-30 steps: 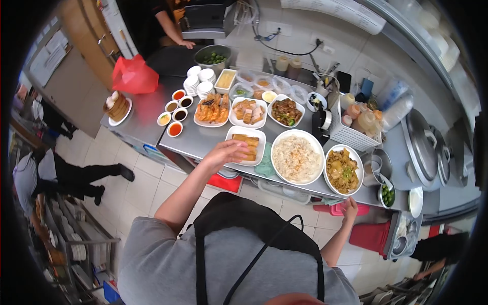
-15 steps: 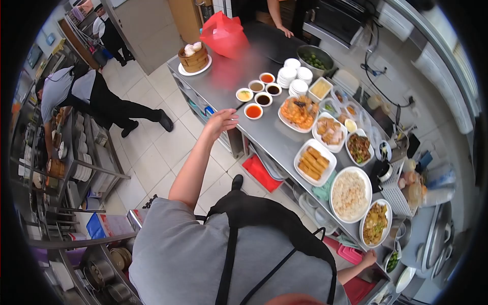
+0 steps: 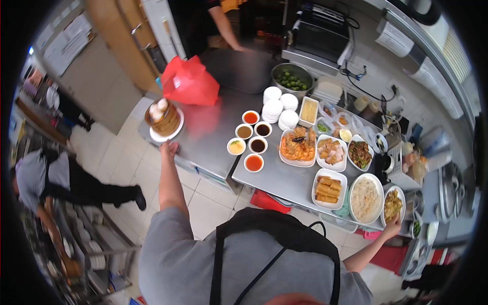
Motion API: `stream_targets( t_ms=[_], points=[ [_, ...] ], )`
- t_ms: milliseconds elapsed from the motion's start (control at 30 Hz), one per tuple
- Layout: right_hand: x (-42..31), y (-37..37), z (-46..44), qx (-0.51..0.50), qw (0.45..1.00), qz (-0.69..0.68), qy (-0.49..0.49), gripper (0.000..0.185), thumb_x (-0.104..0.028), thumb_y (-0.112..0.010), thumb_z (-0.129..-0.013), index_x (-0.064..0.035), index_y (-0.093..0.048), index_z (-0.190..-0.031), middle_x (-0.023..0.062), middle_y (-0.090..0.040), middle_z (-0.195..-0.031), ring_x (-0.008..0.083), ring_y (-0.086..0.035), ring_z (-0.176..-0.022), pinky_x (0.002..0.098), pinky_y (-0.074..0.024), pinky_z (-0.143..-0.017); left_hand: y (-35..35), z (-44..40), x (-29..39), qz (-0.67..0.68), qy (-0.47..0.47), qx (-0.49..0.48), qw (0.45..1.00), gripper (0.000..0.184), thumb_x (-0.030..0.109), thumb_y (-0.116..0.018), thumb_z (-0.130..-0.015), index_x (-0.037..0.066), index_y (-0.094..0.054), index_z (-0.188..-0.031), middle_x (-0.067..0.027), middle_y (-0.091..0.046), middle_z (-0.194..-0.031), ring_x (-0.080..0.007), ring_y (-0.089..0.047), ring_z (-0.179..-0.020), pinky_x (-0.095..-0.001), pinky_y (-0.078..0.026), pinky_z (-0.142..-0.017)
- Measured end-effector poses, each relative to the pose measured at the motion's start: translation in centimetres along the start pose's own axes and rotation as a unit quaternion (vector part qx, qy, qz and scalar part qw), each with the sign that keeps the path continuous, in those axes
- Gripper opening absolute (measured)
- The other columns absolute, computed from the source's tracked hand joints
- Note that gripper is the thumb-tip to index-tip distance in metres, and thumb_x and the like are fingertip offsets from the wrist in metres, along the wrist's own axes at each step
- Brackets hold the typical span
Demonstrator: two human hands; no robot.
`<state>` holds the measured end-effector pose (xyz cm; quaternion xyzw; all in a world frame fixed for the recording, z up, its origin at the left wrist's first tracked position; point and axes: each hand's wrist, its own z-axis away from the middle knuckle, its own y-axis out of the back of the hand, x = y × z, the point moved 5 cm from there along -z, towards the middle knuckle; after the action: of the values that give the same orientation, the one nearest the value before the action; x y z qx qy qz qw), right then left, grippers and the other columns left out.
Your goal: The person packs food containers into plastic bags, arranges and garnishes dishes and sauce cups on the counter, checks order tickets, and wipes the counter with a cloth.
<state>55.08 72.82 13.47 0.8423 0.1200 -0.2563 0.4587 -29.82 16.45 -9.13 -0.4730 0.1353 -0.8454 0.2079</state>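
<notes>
My left hand (image 3: 170, 148) is at the counter's left edge, just below the white plate (image 3: 178, 133) under a bamboo steamer (image 3: 165, 121) with white buns. Its fingers are apart, and contact with the plate is unclear. Far to the right, my right hand (image 3: 393, 227) has its fingers on the lower rim of an oval white dish of yellowish food (image 3: 392, 204). Beside that dish lies a plate of rice (image 3: 365, 197). Fried rolls (image 3: 328, 189) sit in a square dish left of the rice.
A red bag (image 3: 191, 81) stands behind the steamer. Sauce bowls (image 3: 253, 162), stacked white dishes (image 3: 273, 108) and shrimp (image 3: 298, 146) are mid-counter. A person's arm (image 3: 223, 26) reaches over the back. Another person (image 3: 51, 173) bends at the left shelves.
The view has shifted. My left hand has gone from beside the rolls, past the sauce bowls, to the steamer's plate. My right hand has come onto the oval dish's rim.
</notes>
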Motion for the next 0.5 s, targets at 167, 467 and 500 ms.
stream_targets(
  t_ms=[167, 467, 500],
  points=[
    [-1.2, 3.0, 1.0, 0.053, 0.996, -0.069, -0.011, 0.021, -0.016, -0.046, -0.082, -0.0038, -0.054, -0.097, 0.0156, -0.060, -0.082, 0.0262, -0.056, -0.071, 0.0358, -0.0422, -0.065, -0.4, -1.9, 2.1, -0.001, -0.120, 0.073, 0.990, 0.058, 0.003, -0.058, -0.074, 0.011, -0.024, -0.120, -0.0194, -0.049, -0.103, -0.0315, -0.058, -0.077, -0.0382, -0.053, -0.053],
    [-9.6, 3.4, 0.7, 0.101, 0.987, -0.062, 0.111, 0.022, 0.006, -0.057, -0.069, -0.0012, -0.056, -0.090, 0.0062, -0.054, -0.081, 0.0117, -0.052, -0.067, 0.0237, -0.0429, -0.060, -3.4, 3.5, 3.0, 0.005, -0.178, 0.056, 0.982, 0.055, -0.003, -0.059, -0.069, 0.009, -0.034, -0.117, -0.0158, -0.052, -0.103, -0.0297, -0.059, -0.077, -0.0369, -0.054, -0.051],
    [-9.7, 3.1, 1.0, 0.087, 0.984, -0.131, 0.079, 0.020, 0.006, -0.058, -0.068, 0.0002, -0.056, -0.088, 0.0066, -0.055, -0.077, 0.0131, -0.053, -0.066, 0.0244, -0.0432, -0.060, -3.6, 4.3, 2.8, -0.017, -0.161, 0.062, 0.985, 0.054, -0.004, -0.057, -0.071, 0.009, -0.034, -0.117, -0.0161, -0.051, -0.104, -0.0298, -0.059, -0.076, -0.0364, -0.054, -0.050]
  ],
)
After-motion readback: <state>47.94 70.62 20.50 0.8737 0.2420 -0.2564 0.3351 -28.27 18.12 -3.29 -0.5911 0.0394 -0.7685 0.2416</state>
